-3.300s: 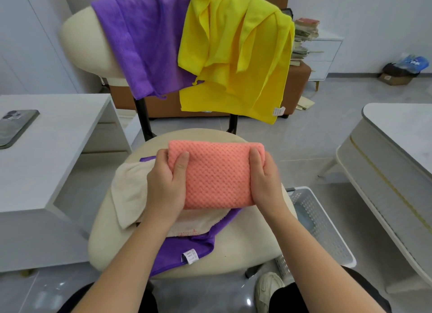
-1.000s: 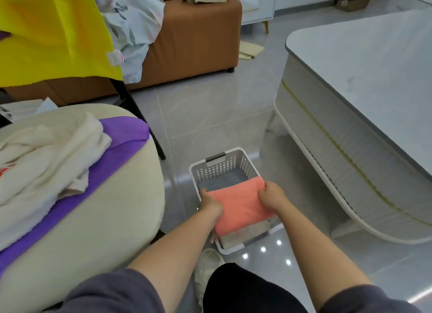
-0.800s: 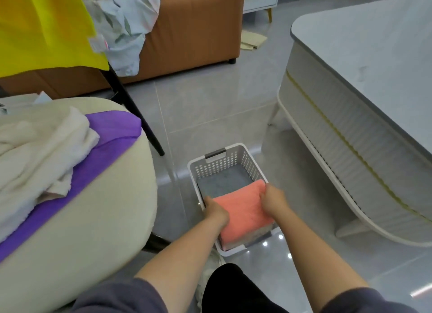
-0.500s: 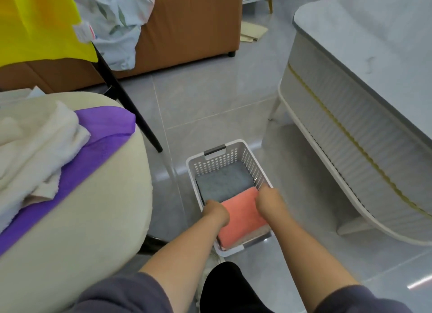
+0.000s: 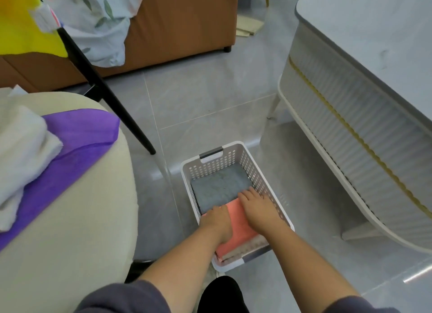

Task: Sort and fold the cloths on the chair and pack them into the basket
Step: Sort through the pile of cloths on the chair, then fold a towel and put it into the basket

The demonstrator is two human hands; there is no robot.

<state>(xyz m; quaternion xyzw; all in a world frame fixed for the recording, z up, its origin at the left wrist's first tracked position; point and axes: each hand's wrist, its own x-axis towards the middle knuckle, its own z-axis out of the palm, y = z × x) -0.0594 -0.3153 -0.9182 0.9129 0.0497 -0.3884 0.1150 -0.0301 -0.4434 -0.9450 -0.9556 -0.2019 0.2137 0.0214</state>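
Hands are both down inside the white perforated basket (image 5: 256, 172), which stands on the tiled floor just right of the cream chair seat (image 5: 77, 231). The folded coral cloth (image 5: 239, 231) lies in the basket's near half, on top of a pale beige layer (image 5: 247, 250) that shows at the near end. A grey cloth (image 5: 219, 186) fills the far half beside it.

Half a second ago the coral cloth was held at its two sides and sat a little higher; now it lies lower in the basket. The right hand (image 5: 259, 211) has shifted from the cloth's right edge onto its top, where it lies flat with its fingers spread, the tips reaching the grey cloth. The left hand (image 5: 216, 220) stays at the cloth's left edge. Its fingers bend down between cloth and basket wall and are hidden, so I cannot tell whether they grip.

On the chair seat at left, a white cloth (image 5: 21, 153) still lies heaped on a purple cloth (image 5: 74, 146). A yellow cloth (image 5: 18, 22) hangs at far left. A brown sofa (image 5: 187, 25) stands far behind, and a white table (image 5: 374, 62) stands at right.
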